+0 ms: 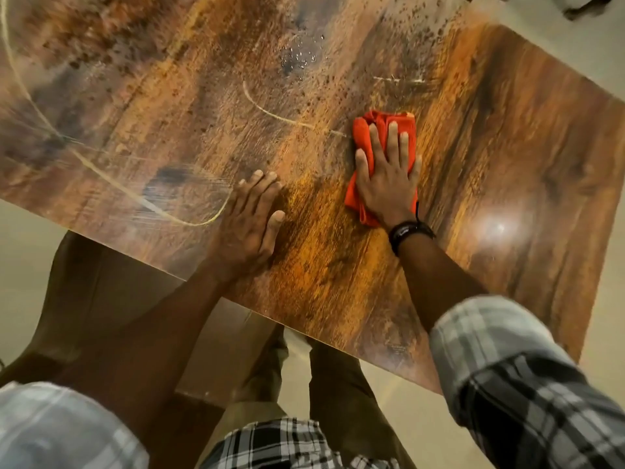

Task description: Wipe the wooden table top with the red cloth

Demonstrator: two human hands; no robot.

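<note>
**Glossy brown wooden tabletop, crumpled red cloth: press flat, do not pinch**

Pale floor shows round the edges of the wide tabletop, which is marked with pale curved streaks and a patch of small droplets farther from me. The red cloth lies right of the middle of the tabletop, bunched into a loose pad under my right grip. That grip is spread flat: fingers straight and a little apart, palm bearing down, pinching nothing. Folds of cloth stick out beyond the fingertips and beside the wrist. My left grip lies flat on bare wood near the front edge, fingers straight and close together. It is apart from the cloth and holds nothing; I judge it is bracing me.

The cloth looks light, soft and limp, with no stiffness of its own. I expect it to slide easily on the shiny surface and to bunch or roll if pushed from one edge. So the best hold, I judge, is no pinch at all: palm over the middle of the pad, fingers reaching towards its far folds, so the cloth travels with the hand. Loose corners may trail or flip under, and on wet patches the pad could slip out from beneath the palm.
</note>
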